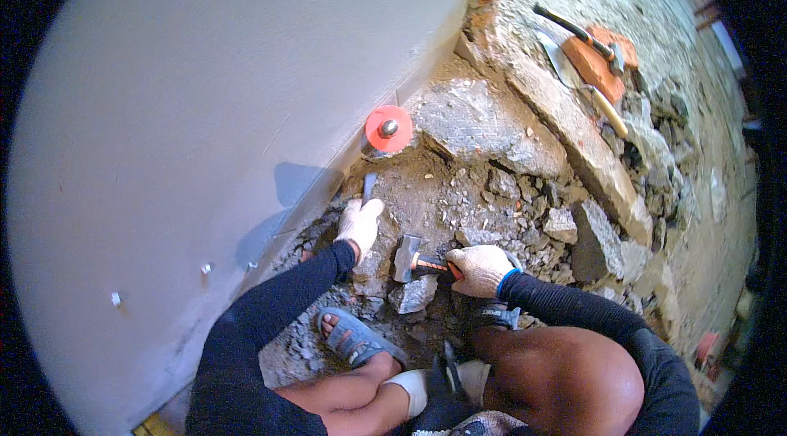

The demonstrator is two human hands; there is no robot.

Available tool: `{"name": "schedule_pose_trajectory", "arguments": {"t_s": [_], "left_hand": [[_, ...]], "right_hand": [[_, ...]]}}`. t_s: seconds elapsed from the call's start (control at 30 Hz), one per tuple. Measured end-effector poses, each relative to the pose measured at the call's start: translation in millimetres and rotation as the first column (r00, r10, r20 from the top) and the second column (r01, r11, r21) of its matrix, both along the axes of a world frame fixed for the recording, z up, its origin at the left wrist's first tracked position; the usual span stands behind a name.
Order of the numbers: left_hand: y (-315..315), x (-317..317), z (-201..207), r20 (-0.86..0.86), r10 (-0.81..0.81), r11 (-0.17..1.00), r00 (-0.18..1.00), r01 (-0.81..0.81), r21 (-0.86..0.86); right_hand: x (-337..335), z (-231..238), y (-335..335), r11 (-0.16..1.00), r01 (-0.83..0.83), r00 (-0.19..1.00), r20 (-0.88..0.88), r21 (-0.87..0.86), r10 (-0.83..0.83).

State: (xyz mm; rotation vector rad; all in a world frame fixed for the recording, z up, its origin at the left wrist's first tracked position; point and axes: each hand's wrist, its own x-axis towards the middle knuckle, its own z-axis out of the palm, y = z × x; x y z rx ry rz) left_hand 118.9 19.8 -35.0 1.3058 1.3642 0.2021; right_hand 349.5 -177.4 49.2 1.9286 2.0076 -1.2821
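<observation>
My left hand (361, 224), in a white glove, is closed round a short blue-grey metal bar (369, 185) that looks like a chisel. Its end points away from me; the rest is hidden by the glove. Beyond it, close against the wall, is a red round disc (379, 141) with a metal knob at its centre; what lies under it is mostly hidden. My right hand (482, 270), also gloved, grips the black-and-orange handle of a hammer (405, 259). The hammer's steel head is low over the broken rubble, to the right of my left hand.
A pale wall (188, 108) rises on the left. Ahead lie a broken concrete slab (492, 120) and a long concrete strip (574, 137). Loose rubble (561, 225) surrounds my sandalled foot (352, 336). At upper right, a second hammer (574, 29) and a trowel (607, 108) lie by orange bricks (590, 67).
</observation>
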Motion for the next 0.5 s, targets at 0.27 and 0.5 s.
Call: {"name": "schedule_pose_trajectory", "arguments": {"t_s": [0.27,0.5], "left_hand": [[-30.7,27.5,28.4,0.249,0.32,0.859,0.914,-0.169,-0.484],[-27.6,54.1,1.4,0.286,0.319,0.848,0.903,-0.137,-0.512]], "right_hand": [[1.3,5.0,3.0,1.0,0.024,1.0,-0.005,0.009,-0.024],[-7.7,6.9,-1.1,0.999,0.029,0.998,0.047,0.02,-0.03]]}}
